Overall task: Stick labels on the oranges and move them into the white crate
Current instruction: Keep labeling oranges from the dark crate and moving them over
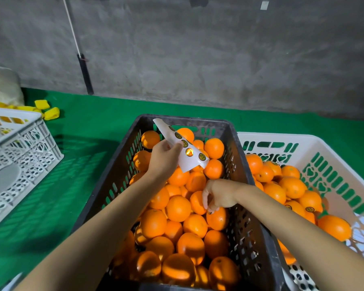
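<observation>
A black crate (240,164) in the middle is piled with oranges. My left hand (163,158) hovers over its far half and pinches a white label strip (189,156) carrying several round dark stickers. My right hand (218,195) reaches down at the crate's right side, its fingertips pressing a small sticker onto an orange (218,219). The white crate (332,156) stands to the right, touching the black one, and holds several oranges (292,186), some showing stickers.
A second white perforated crate (19,156) stands at the left on the green mat (76,181). Yellow pieces (49,112) and a pale sack (2,87) lie behind it. A grey concrete wall with a black pole (85,75) closes the back.
</observation>
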Demonstrator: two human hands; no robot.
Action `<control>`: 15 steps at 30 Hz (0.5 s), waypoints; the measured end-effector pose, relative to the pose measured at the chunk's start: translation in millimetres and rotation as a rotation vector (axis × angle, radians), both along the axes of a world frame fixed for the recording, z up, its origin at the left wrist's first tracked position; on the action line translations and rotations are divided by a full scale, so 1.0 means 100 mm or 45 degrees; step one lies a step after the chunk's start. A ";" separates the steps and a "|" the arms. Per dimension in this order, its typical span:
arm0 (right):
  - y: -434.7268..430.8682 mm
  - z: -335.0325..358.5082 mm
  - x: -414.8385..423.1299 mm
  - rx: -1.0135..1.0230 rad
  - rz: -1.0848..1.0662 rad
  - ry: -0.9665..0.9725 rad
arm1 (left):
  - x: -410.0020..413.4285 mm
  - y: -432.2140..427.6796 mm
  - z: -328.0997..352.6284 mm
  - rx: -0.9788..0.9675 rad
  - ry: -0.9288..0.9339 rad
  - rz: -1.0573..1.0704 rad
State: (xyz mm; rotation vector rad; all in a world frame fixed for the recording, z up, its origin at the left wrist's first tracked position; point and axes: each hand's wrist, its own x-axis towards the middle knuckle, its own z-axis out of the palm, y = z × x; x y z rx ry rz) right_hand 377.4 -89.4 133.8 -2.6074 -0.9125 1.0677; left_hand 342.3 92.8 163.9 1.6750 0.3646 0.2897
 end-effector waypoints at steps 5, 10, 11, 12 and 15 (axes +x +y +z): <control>-0.01 -0.03 0.00 -0.005 -0.031 -0.009 | -0.01 0.00 -0.01 0.017 -0.030 -0.008; 0.00 -0.04 0.01 -0.021 -0.013 -0.096 | -0.02 0.00 -0.02 -0.002 -0.065 -0.054; -0.01 -0.04 0.01 -0.009 -0.012 -0.091 | -0.02 0.00 -0.02 0.004 -0.072 -0.058; -0.01 -0.04 0.01 0.003 -0.017 -0.088 | -0.01 -0.01 -0.03 0.007 -0.078 -0.061; 0.00 -0.04 0.00 0.042 -0.040 -0.109 | -0.01 -0.01 -0.03 0.031 -0.086 -0.065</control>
